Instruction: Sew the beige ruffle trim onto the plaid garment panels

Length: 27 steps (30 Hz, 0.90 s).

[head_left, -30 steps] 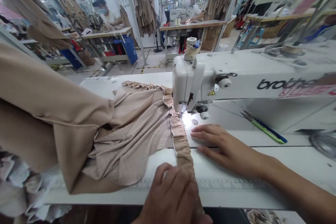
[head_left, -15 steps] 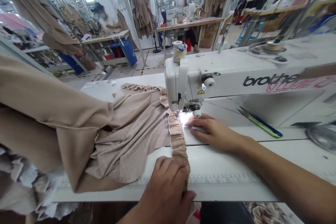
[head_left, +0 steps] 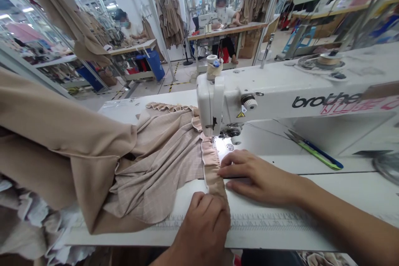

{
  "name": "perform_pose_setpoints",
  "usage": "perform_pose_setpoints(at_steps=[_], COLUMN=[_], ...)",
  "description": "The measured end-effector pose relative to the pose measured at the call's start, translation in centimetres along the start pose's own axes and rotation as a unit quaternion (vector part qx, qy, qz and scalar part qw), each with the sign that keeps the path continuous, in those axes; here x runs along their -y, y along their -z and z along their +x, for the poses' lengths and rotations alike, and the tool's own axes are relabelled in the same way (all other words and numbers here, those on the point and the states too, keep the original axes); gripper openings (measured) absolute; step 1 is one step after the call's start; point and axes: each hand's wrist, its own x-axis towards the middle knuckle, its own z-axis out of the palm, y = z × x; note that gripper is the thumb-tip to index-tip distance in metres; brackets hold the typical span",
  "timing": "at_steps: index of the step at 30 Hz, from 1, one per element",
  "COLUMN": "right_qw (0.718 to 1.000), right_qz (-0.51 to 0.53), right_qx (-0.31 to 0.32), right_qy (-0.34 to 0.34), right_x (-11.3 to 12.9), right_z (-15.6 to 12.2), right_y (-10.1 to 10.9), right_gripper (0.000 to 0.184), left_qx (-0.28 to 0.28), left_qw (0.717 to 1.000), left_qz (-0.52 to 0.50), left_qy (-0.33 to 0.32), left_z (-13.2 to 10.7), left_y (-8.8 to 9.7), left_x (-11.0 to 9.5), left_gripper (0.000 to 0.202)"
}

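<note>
A beige ruffled fabric strip (head_left: pixel 215 181) runs from under the sewing machine's needle area toward the table's front edge. My left hand (head_left: pixel 204 220) is closed over its near end, with the fingers curled on top and the thumb hidden. To the right of the strip, my right hand (head_left: pixel 255 176) rests on the machine bed, its fingers stretched out and the fingertips touching the gathered edge. The strip lies along the right edge of a beige garment piece (head_left: pixel 162 166) spread in folds. The white sewing machine (head_left: pixel 215 104) stands over the strip with its lamp lit.
Green-and-blue thread snips (head_left: pixel 324 156) lie on the bed under the machine arm. A printed ruler scale (head_left: pixel 264 222) crosses the table's front. Heavy beige cloth (head_left: pixel 62 129) drapes over the left side. Behind, people sit at other sewing tables (head_left: pixel 230 31) near hanging garments (head_left: pixel 170 16).
My right hand has drawn back from near the needle to the strip's edge, closer to me. My left hand stays on the strip's near end. The view has shifted slightly.
</note>
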Motion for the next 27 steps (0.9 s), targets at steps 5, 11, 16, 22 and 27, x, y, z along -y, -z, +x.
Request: perform_pose_setpoints(at_steps=[5, 11, 16, 22, 27], right_qw=[0.998, 0.998, 0.997, 0.997, 0.996], right_qz=[-0.054, -0.052, -0.047, -0.045, -0.066], right_qx=[0.031, 0.041, 0.049, 0.036, 0.017], right_qy=[-0.01, -0.023, -0.029, -0.043, -0.056], right_x=[0.6, 0.7, 0.5, -0.3, -1.1], right_z=[0.1, 0.3, 0.5, 0.8, 1.1], right_y=[-0.1, 0.0, 0.1, 0.0, -0.4], right_gripper=[0.031, 0.034, 0.037, 0.036, 0.042], left_qx=[0.04, 0.047, 0.081, 0.098, 0.1], left_qw=[0.999, 0.992, 0.981, 0.976, 0.974], left_qz=[0.007, 0.115, 0.177, 0.19, 0.204], left_qy=[0.011, 0.019, 0.015, 0.028, 0.023], left_z=[1.9, 6.4, 5.7, 6.1, 7.1], left_y=[1.6, 2.4, 0.7, 0.5, 1.1], left_x=[0.6, 5.6, 7.9, 8.4, 8.4], left_gripper=[0.015, 0.028, 0.042, 0.047, 0.045])
